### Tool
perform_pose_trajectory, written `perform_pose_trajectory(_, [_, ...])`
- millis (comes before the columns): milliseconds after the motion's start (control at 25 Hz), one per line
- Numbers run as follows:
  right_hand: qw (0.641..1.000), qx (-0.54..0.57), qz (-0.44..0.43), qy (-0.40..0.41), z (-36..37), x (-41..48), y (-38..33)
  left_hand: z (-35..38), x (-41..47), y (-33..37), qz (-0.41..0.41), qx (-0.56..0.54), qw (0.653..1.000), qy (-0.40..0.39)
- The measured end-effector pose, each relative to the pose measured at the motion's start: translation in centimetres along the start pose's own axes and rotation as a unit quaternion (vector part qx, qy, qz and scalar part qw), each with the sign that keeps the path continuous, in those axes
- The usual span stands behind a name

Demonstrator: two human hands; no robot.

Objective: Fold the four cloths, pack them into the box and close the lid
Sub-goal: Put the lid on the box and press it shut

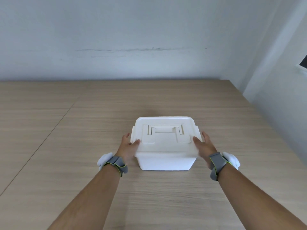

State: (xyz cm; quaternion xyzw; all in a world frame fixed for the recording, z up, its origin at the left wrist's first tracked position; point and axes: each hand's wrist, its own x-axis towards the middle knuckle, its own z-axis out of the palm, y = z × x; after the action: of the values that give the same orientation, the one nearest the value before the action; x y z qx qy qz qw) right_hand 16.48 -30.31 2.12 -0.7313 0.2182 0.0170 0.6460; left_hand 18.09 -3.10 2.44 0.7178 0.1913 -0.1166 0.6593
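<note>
A white plastic box (pixel 165 161) stands on the wooden table, with its white lid (pixel 166 145) lying flat on top and a fold-down handle (pixel 166 130) recessed in the lid. My left hand (pixel 128 146) grips the lid's left edge, thumb on top and fingers down the side. My right hand (pixel 204 146) holds the right edge the same way. No cloth shows anywhere; the box's inside is hidden by the lid.
The light wooden table (pixel 83 130) runs to a pale wall at the back, and its right edge slants away at the right. Both wrists carry grey straps with white devices.
</note>
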Motion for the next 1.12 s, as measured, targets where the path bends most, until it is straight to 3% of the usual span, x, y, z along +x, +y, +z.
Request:
perform_pose_trajectory(200, [0.971, 0.186, 0.144, -0.031, -0.9, 0.9, 0.5, -0.6, 1.2, -0.4, -0.083, -0.108, 0.990, -0.022])
perform_pose_trajectory(320, [0.964, 0.211, 0.153, -0.050, -0.8, 1.3, 0.1, -0.9, 1.7, -0.4, -0.104, -0.098, 0.988, -0.053])
perform_pose_trajectory(440, [0.998, 0.012, 0.044, 0.047, -0.1, 0.9, -0.8, -1.1, 1.9, -0.5, -0.112, -0.110, 0.985, -0.071])
perform_pose_trajectory(640, [0.957, -0.263, -0.099, 0.076, 0.0, 0.0, -1.3, -0.6, 1.9, 0.0, -0.086, -0.140, 0.980, -0.109])
perform_pose_trajectory(720, [0.953, -0.271, -0.111, 0.079, -0.1, -0.3, -1.3, -0.5, 1.9, 0.3, -0.120, -0.137, 0.977, -0.114])
perform_pose_trajectory(800, [0.955, -0.260, -0.115, 0.085, -0.1, -0.5, -1.2, -0.8, 1.9, 0.9, -0.172, -0.082, 0.977, -0.092])
perform_pose_trajectory(880, [0.954, -0.262, -0.119, 0.080, 0.0, -0.4, -1.0, -1.2, 2.2, 1.4, -0.161, 0.029, 0.985, -0.058])
perform_pose_trajectory(1000, [0.950, -0.278, -0.115, 0.082, 0.1, -0.3, -0.8, -0.3, 2.0, 1.3, -0.023, 0.115, 0.991, 0.061])
perform_pose_trajectory(1120, [0.942, -0.312, -0.101, 0.075, 0.1, 0.0, -0.7, 1.6, 0.3, 1.1, 0.087, 0.315, 0.930, 0.169])
